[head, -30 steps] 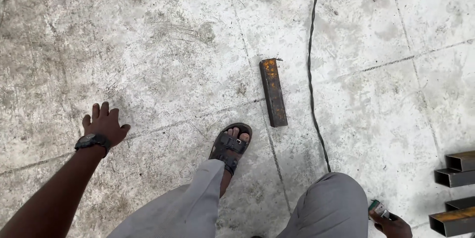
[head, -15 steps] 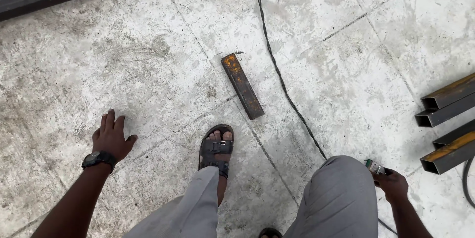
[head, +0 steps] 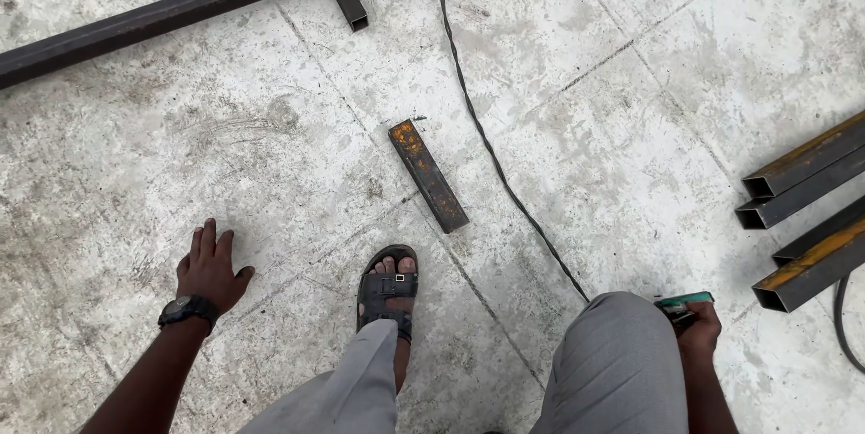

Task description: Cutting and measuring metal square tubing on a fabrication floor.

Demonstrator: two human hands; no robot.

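my left hand [head: 209, 264] lies flat on the floor [head: 631, 127], fingers together. my right hand [head: 696, 326] grips a green tool [head: 685, 301]. the rusty steel piece [head: 428, 174] mid-frame looks heavy and stiff; i'd grab its middle.

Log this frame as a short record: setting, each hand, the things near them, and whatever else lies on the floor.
setting: concrete floor, seen from above
left hand: flat on the floor, fingers spread, holds nothing; watch on the wrist
right hand: beside the right knee, closed on a green-edged tool, mostly hidden
nearest piece: short rusty steel bar, lying loose ahead of the sandalled foot
cable: black, runs just right of the bar
far edge: long dark steel tube
right edge: stacked square tubes, open ends showing
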